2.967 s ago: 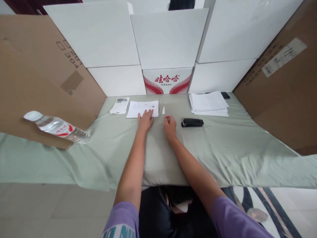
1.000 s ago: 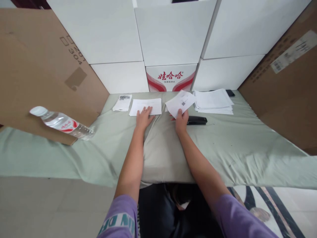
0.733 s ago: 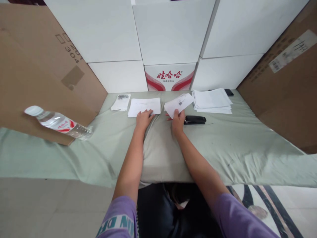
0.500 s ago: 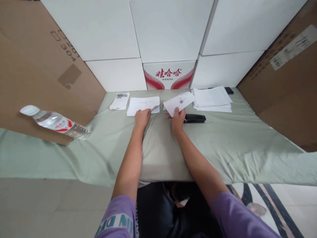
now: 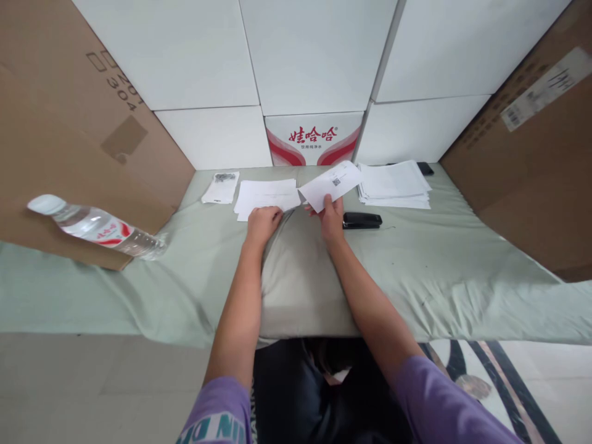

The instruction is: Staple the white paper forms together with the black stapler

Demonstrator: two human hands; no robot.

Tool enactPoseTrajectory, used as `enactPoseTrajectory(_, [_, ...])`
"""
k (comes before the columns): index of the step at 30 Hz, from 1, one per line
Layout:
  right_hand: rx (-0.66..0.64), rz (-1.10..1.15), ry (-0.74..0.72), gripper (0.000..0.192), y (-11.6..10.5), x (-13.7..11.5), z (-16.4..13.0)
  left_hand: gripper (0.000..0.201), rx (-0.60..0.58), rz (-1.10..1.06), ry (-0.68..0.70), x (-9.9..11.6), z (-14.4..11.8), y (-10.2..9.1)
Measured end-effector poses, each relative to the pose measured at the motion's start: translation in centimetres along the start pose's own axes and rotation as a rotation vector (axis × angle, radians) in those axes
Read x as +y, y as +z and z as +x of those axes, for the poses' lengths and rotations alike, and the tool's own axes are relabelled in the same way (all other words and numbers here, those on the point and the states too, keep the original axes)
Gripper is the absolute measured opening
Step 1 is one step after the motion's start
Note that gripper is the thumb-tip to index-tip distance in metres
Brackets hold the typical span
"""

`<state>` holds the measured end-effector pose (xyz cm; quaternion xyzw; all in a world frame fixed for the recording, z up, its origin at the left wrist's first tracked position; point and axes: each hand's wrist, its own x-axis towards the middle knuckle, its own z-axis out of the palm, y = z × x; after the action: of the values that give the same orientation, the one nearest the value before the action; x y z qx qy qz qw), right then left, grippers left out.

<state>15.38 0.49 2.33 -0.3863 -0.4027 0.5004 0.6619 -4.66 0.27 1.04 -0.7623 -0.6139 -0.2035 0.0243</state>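
My left hand (image 5: 264,223) is closed on the near right edge of a sheet of white paper (image 5: 267,195), which lies over other sheets on the left of the table. Between the thumb and fingers of my right hand (image 5: 331,217) is a white printed sheet (image 5: 330,185) with a small square code on it, tilted up off the cloth. Its left corner comes close to the paper at my left hand; whether they touch I cannot tell. A black stapler (image 5: 362,221) lies just right of my right hand.
A stack of white paper (image 5: 393,185) lies at the back right, with a dark flat object (image 5: 424,168) behind it. A small plastic packet (image 5: 221,187) is at the back left. A water bottle (image 5: 104,228) stands at far left. Cardboard (image 5: 69,123) and white boxes (image 5: 314,55) wall the table.
The sheet under my left hand has come up and toward me, its curled corner now flatter. My right hand's sheet has shifted slightly left and up. The view has drifted slightly.
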Motion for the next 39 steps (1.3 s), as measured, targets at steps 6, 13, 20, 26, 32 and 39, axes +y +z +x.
enactPoseTrajectory(6, [-0.101, -0.028, 0.014, 0.04, 0.6, -1.5, -0.8, 0.023, -0.072, -0.177, 0.049, 0.3, -0.6, -1.0])
enactPoseTrajectory(13, [-0.003, -0.256, 0.281, 0.017, -0.1, 1.6, 0.0, 0.042, -0.061, -0.092, -0.368, -4.0, -2.2, -4.2])
enactPoseTrajectory(20, [-0.174, -0.539, 0.193, 0.011, -0.6, 2.9, 0.6, 0.047, 0.012, -0.158, -0.689, -5.5, -1.7, -2.9])
enactPoseTrajectory(26, [-0.21, -0.764, 0.073, 0.017, -0.6, 2.6, 0.2, 0.024, -0.051, -0.207, -0.657, -5.7, -1.2, -2.0])
enactPoseTrajectory(32, [-0.331, -0.594, 0.089, 0.039, -1.3, 2.5, 0.7, 0.035, -0.047, -0.701, -0.507, -7.5, -1.8, -2.4])
enactPoseTrajectory(39, [-0.448, -0.491, -0.147, 0.04, -2.5, -2.8, -0.3, 0.072, -0.007, -1.257, -0.409, -5.1, -1.8, -3.6])
